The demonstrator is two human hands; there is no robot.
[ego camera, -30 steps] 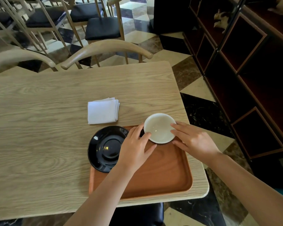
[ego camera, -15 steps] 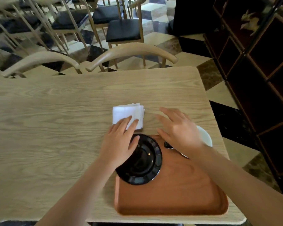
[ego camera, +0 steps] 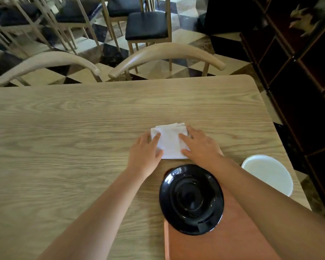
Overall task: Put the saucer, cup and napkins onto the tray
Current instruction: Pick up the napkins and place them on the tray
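Observation:
A stack of white folded napkins [ego camera: 170,141] lies on the wooden table just beyond the tray. My left hand [ego camera: 143,152] grips the stack's left side, with fingers on top and the thumb at its near edge. My right hand [ego camera: 201,145] holds the right side the same way. The black saucer [ego camera: 190,199] sits on the far left corner of the brown tray [ego camera: 223,244], overhanging its edge. The white cup [ego camera: 268,173] stands at the right, near the table edge. My right forearm hides the tray's edge there, so I cannot tell whether the cup is on the tray.
The light wooden table [ego camera: 64,147] stretches to the left and beyond the napkins. Two curved chair backs [ego camera: 165,53] [ego camera: 45,61] stand against its far edge. A dark shelf unit [ego camera: 308,91] runs along the right, close to the table's right edge.
Both hands left the white cup and moved forward to the napkins; the left hand passed over the saucer. My view has shifted left and forward.

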